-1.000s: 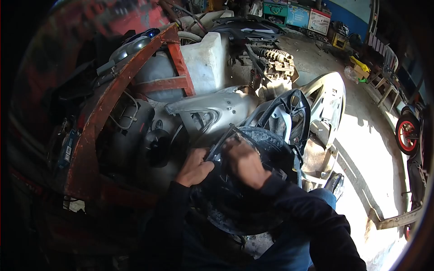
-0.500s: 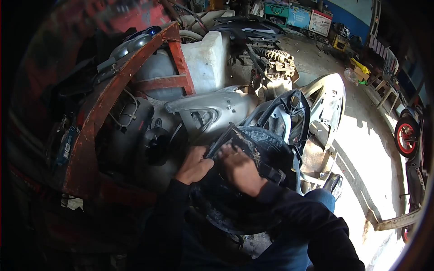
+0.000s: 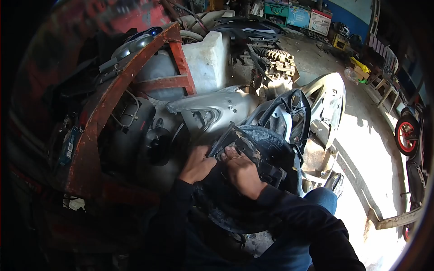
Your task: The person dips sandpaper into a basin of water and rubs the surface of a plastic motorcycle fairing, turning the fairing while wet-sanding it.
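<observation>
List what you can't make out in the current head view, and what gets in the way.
1. Whether the right hand holds anything against the dark part: head view, hidden beneath the hand itself.
2. Most fingertips of the left hand: head view, hidden by the hand and the part's edge.
3. Printing on the blue box: head view, too small to read.
4. The rest of the red-wheeled motorcycle: head view, lost at the dark right edge.

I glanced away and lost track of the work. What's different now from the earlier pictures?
The right hand has moved back toward the person's body over the dark panel, leaving more of its pale, patchy area in view. Nothing was visibly taken up or let go. The left hand still grips the panel's edge, and the silver fairing beyond stayed put.
</observation>
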`<state>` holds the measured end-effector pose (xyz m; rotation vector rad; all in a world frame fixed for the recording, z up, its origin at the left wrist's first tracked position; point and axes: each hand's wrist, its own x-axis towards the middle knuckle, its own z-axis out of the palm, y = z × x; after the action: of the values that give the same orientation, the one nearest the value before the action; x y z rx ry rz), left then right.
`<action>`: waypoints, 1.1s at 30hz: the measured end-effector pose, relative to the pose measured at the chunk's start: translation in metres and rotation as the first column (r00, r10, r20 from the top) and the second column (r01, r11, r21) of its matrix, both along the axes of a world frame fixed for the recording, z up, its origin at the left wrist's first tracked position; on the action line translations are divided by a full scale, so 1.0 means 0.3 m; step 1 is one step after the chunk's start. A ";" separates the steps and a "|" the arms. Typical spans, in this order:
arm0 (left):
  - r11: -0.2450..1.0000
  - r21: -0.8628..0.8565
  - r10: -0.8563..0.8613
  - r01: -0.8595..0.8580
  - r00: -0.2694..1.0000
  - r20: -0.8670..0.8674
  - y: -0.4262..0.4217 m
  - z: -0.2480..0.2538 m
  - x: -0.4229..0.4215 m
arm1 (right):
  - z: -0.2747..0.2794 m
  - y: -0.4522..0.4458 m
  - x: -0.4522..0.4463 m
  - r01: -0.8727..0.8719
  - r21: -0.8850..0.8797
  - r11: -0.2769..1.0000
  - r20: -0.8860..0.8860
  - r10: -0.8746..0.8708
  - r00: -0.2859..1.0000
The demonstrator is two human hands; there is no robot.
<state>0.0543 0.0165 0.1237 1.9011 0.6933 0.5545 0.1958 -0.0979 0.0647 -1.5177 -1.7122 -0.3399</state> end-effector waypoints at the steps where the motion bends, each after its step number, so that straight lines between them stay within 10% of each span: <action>1: 1.000 0.021 0.010 -0.010 1.000 0.007 0.005 0.004 0.002 | -0.001 0.021 0.038 0.002 0.006 1.000 0.000 -0.002 1.000; 3: 1.000 0.029 0.005 -0.005 1.000 -0.006 0.003 0.004 -0.002 | -0.013 0.074 0.122 0.113 -0.162 0.980 -0.249 -0.151 0.957; 7: 0.999 0.052 -0.002 0.003 1.000 -0.020 0.006 0.009 -0.002 | 0.014 0.015 0.014 0.034 0.076 0.997 0.031 -0.037 0.999; 9: 0.999 0.041 0.002 -0.001 1.000 -0.020 0.002 0.021 0.002 | 0.054 0.045 0.074 0.097 -0.364 0.926 -0.255 -0.199 0.946; 13: 0.999 0.053 0.006 -0.005 1.000 -0.022 0.011 0.010 0.005 | -0.022 0.025 0.031 0.126 -0.098 0.987 0.262 -0.096 0.960; 15: 0.998 0.059 0.011 -0.011 1.000 -0.003 0.014 0.015 0.019 | 0.006 0.022 0.028 0.081 -0.102 0.992 0.231 -0.056 0.971; 17: 0.998 0.052 0.032 -0.033 0.999 0.015 -0.008 0.011 0.007 | 0.061 0.058 0.091 0.164 -0.394 0.905 -0.214 -0.264 0.940; 19: 0.999 0.042 0.026 -0.025 1.000 -0.016 -0.013 0.036 0.008 | -0.002 0.040 0.053 0.185 -0.117 0.976 0.193 -0.161 0.968; 21: 0.998 0.053 0.014 -0.013 1.000 -0.019 -0.005 0.017 0.008 | -0.004 0.016 0.019 0.093 -0.006 0.996 0.200 -0.090 0.976; 23: 0.998 0.068 0.007 -0.006 1.000 -0.024 0.002 0.004 -0.001 | 0.067 0.044 0.092 0.114 -0.254 0.961 -0.096 -0.142 0.985; 27: 0.995 0.095 -0.001 0.006 0.998 -0.058 0.009 0.007 0.011 | 0.007 0.019 -0.004 0.169 -0.096 0.981 0.276 -0.137 0.951; 31: 0.996 0.084 0.014 -0.014 1.000 -0.003 -0.006 0.022 0.018 | 0.042 0.084 0.107 0.167 -0.339 0.926 -0.070 -0.202 0.977; 33: 0.995 0.098 0.007 -0.007 1.000 -0.003 -0.001 0.015 0.017 | 0.026 0.075 0.060 0.239 -0.341 0.909 0.067 -0.230 0.971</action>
<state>0.0592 0.0162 0.1283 1.9917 0.6858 0.5999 0.2140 -0.0753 0.0726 -1.9937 -1.6738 -0.1844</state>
